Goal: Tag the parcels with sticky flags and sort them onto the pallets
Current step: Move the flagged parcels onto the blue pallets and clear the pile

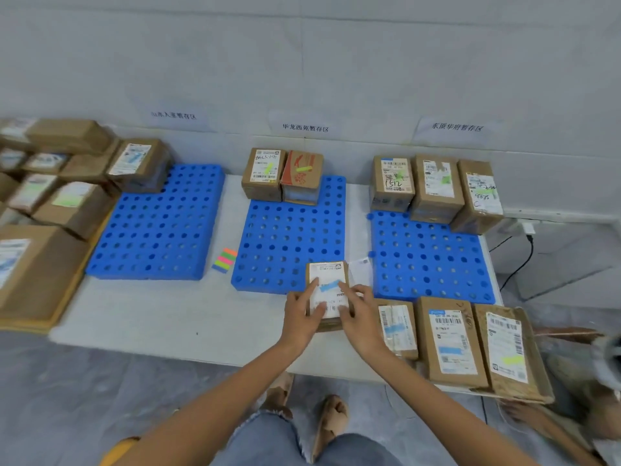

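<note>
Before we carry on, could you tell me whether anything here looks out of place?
A white slip lies loose between the middle pallet and right pallet; it looks like a fallen label or backing.

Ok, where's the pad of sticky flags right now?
In the head view the sticky flags lie on the white table, in the gap between the left pallet and the middle pallet, near their front edges.
</note>
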### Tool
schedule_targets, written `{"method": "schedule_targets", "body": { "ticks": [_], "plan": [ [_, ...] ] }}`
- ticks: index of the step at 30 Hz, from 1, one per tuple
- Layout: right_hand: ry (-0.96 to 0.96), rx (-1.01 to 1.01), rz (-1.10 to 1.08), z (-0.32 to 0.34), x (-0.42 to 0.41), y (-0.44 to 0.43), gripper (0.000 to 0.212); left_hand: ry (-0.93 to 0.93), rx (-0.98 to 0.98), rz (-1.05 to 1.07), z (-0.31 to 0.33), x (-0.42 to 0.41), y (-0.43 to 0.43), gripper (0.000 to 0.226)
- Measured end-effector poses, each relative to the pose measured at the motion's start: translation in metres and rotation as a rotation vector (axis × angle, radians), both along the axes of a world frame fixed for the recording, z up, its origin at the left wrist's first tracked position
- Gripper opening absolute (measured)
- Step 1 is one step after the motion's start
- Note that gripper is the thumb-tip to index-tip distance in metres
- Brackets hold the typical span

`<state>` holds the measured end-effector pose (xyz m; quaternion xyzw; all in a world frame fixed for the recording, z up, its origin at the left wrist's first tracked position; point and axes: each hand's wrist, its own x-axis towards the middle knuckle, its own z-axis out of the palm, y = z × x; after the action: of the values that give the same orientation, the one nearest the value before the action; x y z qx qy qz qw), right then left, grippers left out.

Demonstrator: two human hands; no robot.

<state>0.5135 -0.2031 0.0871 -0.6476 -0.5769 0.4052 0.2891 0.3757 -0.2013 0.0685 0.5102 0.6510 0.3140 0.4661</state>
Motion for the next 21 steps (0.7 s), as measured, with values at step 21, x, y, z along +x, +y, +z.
{"method": "schedule_targets", "body": {
  "ticks": [21],
  "plan": [
    [0.123, 0.109, 0.230, 0.017, -0.340, 0.265, 0.048, 0.227, 0.187, 0.107, 0.044, -0.343, 0.257, 0.051]
  ]
}}
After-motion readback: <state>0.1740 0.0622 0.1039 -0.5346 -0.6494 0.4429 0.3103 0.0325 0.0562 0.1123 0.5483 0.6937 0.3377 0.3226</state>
